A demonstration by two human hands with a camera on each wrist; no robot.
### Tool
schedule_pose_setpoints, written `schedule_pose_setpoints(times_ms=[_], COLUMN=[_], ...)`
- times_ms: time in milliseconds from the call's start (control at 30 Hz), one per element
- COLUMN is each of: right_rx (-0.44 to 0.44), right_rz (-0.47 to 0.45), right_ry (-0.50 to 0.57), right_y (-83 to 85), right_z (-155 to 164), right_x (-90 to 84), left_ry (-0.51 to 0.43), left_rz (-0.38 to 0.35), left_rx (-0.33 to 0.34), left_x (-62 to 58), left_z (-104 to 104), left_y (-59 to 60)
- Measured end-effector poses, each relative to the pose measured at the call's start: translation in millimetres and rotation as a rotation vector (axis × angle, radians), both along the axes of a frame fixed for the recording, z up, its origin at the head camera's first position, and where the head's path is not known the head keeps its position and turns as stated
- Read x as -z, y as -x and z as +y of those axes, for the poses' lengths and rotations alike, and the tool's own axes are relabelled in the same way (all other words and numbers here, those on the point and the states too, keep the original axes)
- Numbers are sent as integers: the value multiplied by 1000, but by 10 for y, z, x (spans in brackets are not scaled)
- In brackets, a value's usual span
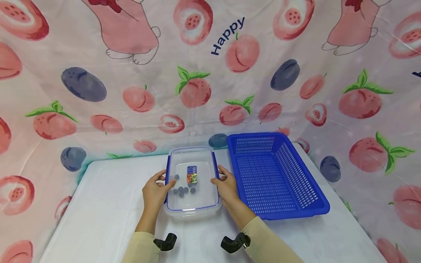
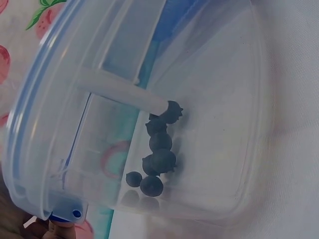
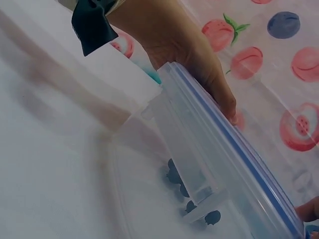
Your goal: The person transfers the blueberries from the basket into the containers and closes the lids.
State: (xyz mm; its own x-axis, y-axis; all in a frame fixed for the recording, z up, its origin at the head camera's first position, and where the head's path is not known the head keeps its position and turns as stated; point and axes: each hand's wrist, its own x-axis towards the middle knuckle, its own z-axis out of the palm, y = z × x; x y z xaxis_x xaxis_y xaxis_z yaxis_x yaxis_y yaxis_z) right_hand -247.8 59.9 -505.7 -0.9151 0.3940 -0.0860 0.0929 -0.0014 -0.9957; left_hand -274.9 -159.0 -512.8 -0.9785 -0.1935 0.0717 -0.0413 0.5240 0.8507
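Note:
A clear rectangular food container with a blue-rimmed lid stands on the white table. Several blueberries lie inside, gathered toward the left; through the clear wall in the left wrist view the blueberries form a short row. My left hand grips the container's left side, thumb over the lid's edge. On the opposite side my right hand holds the container likewise, thumb on the rim and fingers curled at the side. Whether the side latches are fastened I cannot tell. A coloured label marks the lid.
To the right of the container stands a blue slatted plastic basket, close to my right hand. Behind the white table hangs a fruit-printed cloth. Black wrist mounts sit by both sleeves.

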Motion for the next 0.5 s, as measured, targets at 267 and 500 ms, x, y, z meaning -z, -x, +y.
schedule_pose_setpoints(times_ms=[267,500], right_rx=[3,-1], right_rz=[0,18], right_ry=[3,0], right_y=[11,18], right_z=[2,-1], right_x=[45,56], left_ry=[1,7], left_rz=[-16,-8], left_rx=[-2,-7], left_x=[12,10], left_z=[20,33], left_y=[-10,-25])
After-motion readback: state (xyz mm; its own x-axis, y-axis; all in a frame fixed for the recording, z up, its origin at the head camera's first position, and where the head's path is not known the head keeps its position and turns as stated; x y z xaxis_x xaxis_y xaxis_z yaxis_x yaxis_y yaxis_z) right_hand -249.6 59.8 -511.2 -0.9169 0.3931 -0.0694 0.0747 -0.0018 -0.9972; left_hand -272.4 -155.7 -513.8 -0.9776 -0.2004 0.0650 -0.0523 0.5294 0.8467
